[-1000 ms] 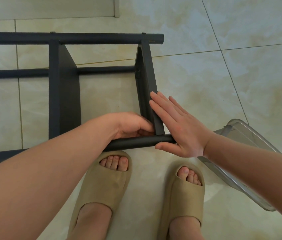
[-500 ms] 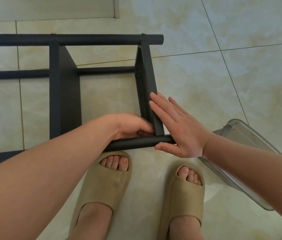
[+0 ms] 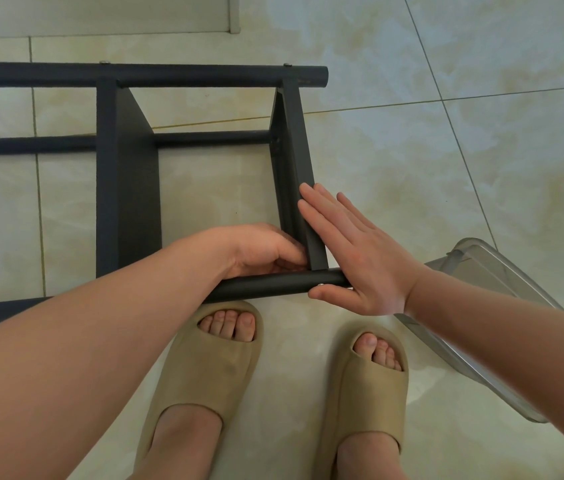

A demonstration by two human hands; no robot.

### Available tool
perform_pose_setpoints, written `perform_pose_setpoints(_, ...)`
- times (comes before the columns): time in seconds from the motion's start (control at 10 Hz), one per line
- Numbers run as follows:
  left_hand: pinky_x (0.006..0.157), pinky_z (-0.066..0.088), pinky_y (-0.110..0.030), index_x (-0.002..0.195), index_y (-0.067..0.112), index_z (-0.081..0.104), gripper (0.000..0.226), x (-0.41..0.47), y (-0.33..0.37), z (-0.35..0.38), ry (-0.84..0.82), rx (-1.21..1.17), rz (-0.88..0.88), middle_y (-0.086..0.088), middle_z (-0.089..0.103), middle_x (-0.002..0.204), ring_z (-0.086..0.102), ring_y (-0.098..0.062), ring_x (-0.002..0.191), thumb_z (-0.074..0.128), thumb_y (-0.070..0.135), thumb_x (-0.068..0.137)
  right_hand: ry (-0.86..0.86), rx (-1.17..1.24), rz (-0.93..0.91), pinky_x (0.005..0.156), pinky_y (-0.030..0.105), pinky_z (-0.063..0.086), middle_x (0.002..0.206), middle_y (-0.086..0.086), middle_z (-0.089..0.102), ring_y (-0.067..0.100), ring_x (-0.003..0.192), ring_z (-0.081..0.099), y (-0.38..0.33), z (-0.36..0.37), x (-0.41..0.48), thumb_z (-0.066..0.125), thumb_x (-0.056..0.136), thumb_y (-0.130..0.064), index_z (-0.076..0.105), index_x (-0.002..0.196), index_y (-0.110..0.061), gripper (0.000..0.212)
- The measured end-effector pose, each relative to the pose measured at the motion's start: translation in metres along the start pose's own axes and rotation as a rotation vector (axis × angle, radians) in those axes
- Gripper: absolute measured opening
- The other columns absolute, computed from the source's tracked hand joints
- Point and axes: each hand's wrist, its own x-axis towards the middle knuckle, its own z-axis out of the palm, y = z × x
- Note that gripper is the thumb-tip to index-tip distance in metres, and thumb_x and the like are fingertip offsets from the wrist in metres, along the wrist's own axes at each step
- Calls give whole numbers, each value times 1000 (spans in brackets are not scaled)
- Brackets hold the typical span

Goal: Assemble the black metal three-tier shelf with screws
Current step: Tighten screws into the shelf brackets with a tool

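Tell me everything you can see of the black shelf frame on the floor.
The black shelf frame lies on the tiled floor, matte dark metal. Two round tubes, near and far, run left to right, a thinner rail between them lower down; two flat panels cross between the tubes. Screw heads show on the far tube and at the right end of the near tube. The right hand presses flat against the right panel; the left hand curls its fingers into the inner corner there.
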Motion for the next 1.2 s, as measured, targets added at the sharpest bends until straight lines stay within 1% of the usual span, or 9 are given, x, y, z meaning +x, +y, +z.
perform_pose_setpoints(0.2, 83, 53, -37, 76, 9, 75, 27, 0, 0, -1, -21, -19, -6, -11, 72, 77, 68, -22, 75, 56, -5, 89, 1, -4, 0, 126, 55, 11, 170, 17, 3, 30, 158, -1, 0, 1, 0, 48, 94, -62, 13, 160, 3, 98)
perform_pose_setpoints(0.3, 81, 55, -34, 86, 5, 73, 19, 0, 0, -2, -29, -19, -19, -12, 73, 82, 69, -22, 78, 57, -3, 91, 1, -3, 1, 127, 54, 10, 170, 16, 2, 30, 158, -1, 0, 1, 0, 48, 94, -62, 12, 160, 2, 98)
perform_pose_setpoints(0.4, 81, 54, -34, 88, 4, 74, 20, 0, 0, -3, -38, -47, -32, -14, 72, 86, 69, -24, 81, 56, -4, 90, -1, -1, 3, 127, 54, 10, 170, 16, 2, 29, 158, -2, 0, 1, 0, 48, 94, -62, 12, 160, 2, 98)
perform_pose_setpoints(0.5, 85, 51, -38, 82, 5, 74, 25, 1, 0, -1, -47, -79, -45, -14, 71, 84, 66, -25, 80, 52, -2, 90, -2, 0, 6, 127, 54, 10, 170, 15, 2, 29, 158, -2, 0, 1, 0, 48, 94, -62, 12, 160, 1, 98)
perform_pose_setpoints(0.6, 81, 52, -37, 86, 5, 72, 18, 1, 1, 2, -33, -56, -41, -11, 71, 80, 67, -22, 74, 55, 4, 92, 1, 0, 2, 127, 54, 10, 170, 16, 3, 29, 158, -2, 0, 1, 0, 48, 94, -62, 12, 160, 2, 98)
perform_pose_setpoints(0.7, 73, 55, -32, 83, 5, 71, 16, 1, 0, 1, 5, -10, -3, -12, 72, 76, 69, -22, 71, 57, -1, 91, 4, 2, 4, 127, 53, 10, 170, 16, 3, 29, 158, -2, 0, 1, 0, 48, 94, -62, 13, 160, 2, 98)
perform_pose_setpoints(0.9, 81, 56, -33, 90, 2, 71, 19, 1, -2, -3, -37, -74, -20, -15, 72, 85, 69, -24, 80, 53, -6, 91, 10, 7, -3, 127, 54, 11, 170, 16, 3, 30, 158, -1, 1, 2, 0, 49, 94, -61, 12, 160, 2, 98)
perform_pose_setpoints(1.0, 91, 51, -42, 87, 2, 72, 19, 2, -1, -1, -53, -83, -32, -16, 71, 85, 66, -28, 84, 53, -2, 90, 6, 5, -1, 126, 55, 11, 170, 16, 3, 30, 158, -1, 1, 2, 0, 50, 94, -61, 12, 160, 2, 98)
perform_pose_setpoints(1.2, 70, 57, -30, 90, 2, 70, 13, 1, -1, -1, -16, -20, 9, -13, 72, 80, 69, -22, 74, 58, -2, 91, 9, 6, 1, 126, 55, 12, 170, 17, 3, 30, 158, -1, 1, 2, 0, 49, 94, -62, 13, 160, 2, 98)
